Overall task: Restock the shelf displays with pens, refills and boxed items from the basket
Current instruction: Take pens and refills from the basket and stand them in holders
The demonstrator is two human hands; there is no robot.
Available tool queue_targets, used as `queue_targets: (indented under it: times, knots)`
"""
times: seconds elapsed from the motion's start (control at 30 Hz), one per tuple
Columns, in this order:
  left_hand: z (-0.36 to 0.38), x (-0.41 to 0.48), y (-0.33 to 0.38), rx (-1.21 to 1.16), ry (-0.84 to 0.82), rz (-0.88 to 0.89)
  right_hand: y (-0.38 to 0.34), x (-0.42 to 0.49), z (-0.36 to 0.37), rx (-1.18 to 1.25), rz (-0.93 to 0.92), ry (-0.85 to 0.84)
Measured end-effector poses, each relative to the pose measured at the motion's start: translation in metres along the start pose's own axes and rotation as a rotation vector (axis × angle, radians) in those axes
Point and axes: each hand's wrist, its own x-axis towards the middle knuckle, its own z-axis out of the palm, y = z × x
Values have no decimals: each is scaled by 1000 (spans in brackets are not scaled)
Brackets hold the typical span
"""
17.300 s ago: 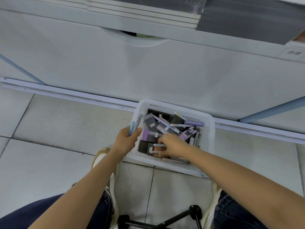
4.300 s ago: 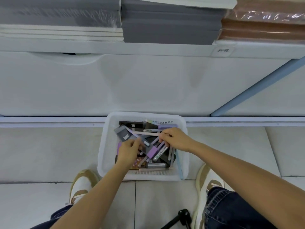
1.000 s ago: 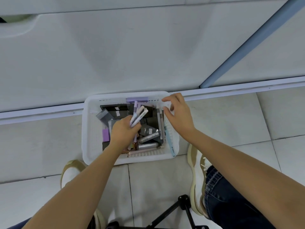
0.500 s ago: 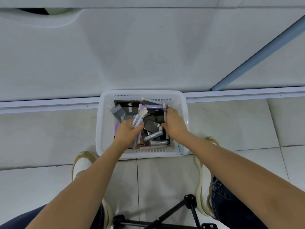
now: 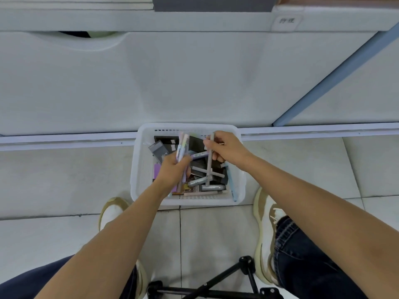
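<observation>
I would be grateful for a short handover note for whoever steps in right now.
Left hand: shut on a bunch of pastel pens, over the basket.
Right hand: shut on one grey pen, lifted upright above the basket.
Basket: on the floor by the shelf base, holding more pens and dark boxes.
Done: pens gathered.
Left: shelve them, then the rest.

One basket (image 5: 187, 201), two hands, two shoes, one tripod (image 5: 216, 283).

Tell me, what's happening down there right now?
Left hand shut on bunch of pastel pens. Right hand shut on long grey pen, lifted over white plastic basket. Nothing in the way.
</observation>
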Motion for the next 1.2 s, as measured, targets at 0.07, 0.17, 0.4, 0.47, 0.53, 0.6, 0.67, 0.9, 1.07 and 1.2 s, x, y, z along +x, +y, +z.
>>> queue_targets:
  times: [0.07,0.17,0.4,0.47,0.53,0.6,0.67,0.9,1.07,1.2]
  knots:
    - [4,-7,7,-28,-53,20,-7,-4,5,118,-50,-18]
    - [5,-15,17,20,-98,51,-14,-9,13,222,-83,-19]
    - [-15,-25,8,12,124,-11,27,-17,29,-437,41,42]
    - [-18,-26,5,39,151,-33,44,-17,34,-701,51,7]
    - [-19,-25,3,82,177,-51,51,-17,39,-778,57,2]
    - [-19,-24,3,115,216,-71,52,-15,39,-816,62,4]
    - [-20,-24,4,97,267,-74,51,-13,37,-838,54,-30]
    - [-17,-35,37,-30,334,16,-10,-26,7,-126,-63,-196]
    - [-5,-56,95,-88,304,195,-92,-48,-21,203,-266,-147]
    - [-3,-82,147,-87,249,408,-145,-80,-42,217,-417,-78]
